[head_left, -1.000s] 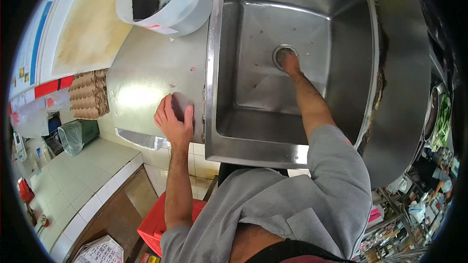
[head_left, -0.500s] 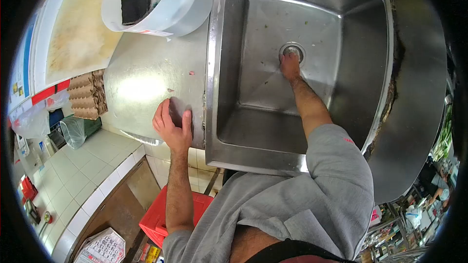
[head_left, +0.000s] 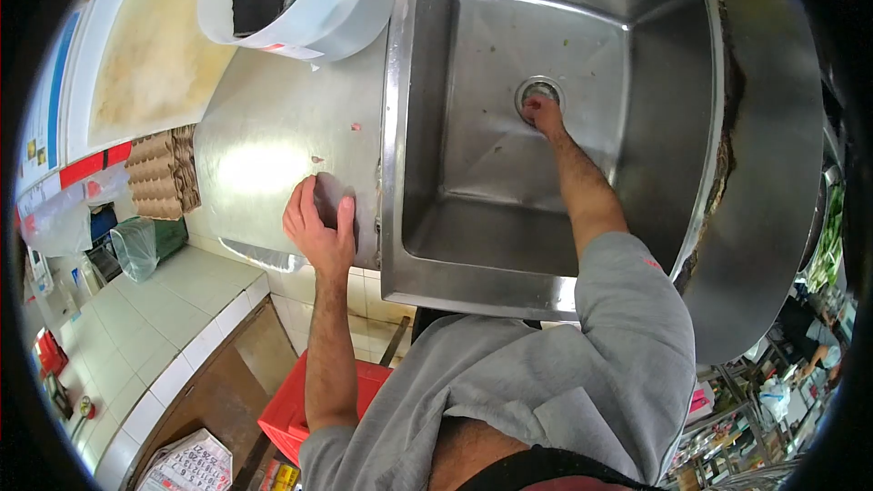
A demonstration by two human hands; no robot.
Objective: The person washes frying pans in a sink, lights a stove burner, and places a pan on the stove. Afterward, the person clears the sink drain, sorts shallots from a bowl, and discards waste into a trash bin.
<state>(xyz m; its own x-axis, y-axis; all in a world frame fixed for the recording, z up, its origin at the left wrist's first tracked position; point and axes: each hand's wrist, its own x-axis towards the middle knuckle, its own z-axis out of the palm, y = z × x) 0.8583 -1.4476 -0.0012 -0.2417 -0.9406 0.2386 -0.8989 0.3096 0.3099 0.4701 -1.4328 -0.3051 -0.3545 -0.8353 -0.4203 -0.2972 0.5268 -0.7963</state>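
Observation:
My right hand reaches down into the deep stainless steel sink. Its fingers are curled in at the round drain in the basin floor. What they hold, if anything, is hidden. Small green and pale food bits lie scattered around the drain. To the left of the sink, my left hand rests on the metal counter with thumb and fingers apart, holding nothing. Small reddish scraps lie on the counter beyond it.
A white plastic bucket with a black scouring pad stands at the counter's back. Stacked brown egg trays are at the left, above a tiled ledge. A red crate sits below. Far right, another person works in the background.
My right hand's fingers have curled in more at the drain. My left hand stays on the counter. The view has shifted slightly.

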